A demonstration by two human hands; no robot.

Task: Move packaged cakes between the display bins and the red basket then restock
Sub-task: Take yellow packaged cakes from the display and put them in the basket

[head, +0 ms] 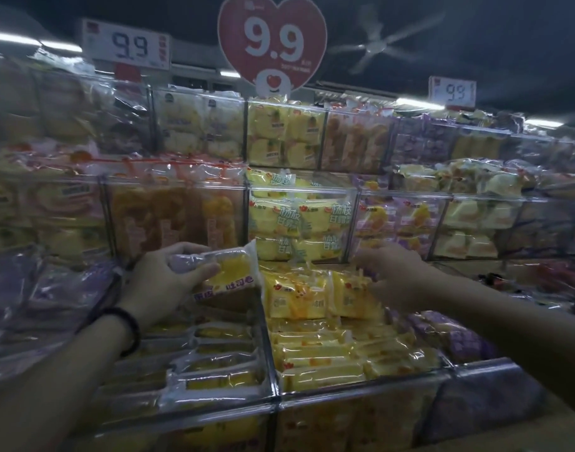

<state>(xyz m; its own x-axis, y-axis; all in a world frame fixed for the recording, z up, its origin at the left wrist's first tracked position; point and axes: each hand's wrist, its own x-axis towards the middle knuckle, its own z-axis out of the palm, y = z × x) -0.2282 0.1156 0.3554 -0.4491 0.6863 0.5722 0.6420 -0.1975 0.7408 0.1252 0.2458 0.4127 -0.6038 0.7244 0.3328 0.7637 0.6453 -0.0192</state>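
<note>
Left hand (159,278) has a packaged cake (229,272), right hand (390,275) is at the bins.
Left fingers and thumb are wrapped round the clear-wrapped cake, held above the lower display bin (361,391). The right hand is on the upright yellow packs (312,298) in that bin, too blurred to tell whether it grips.

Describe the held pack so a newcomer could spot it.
Find the red heart sign reading 9.9, then drop straight down to the lowest bins. The left hand, wearing a dark wristband, grips one cake pack there. Unlike its neighbours, it is lifted out of the bins and tilted.
</note>
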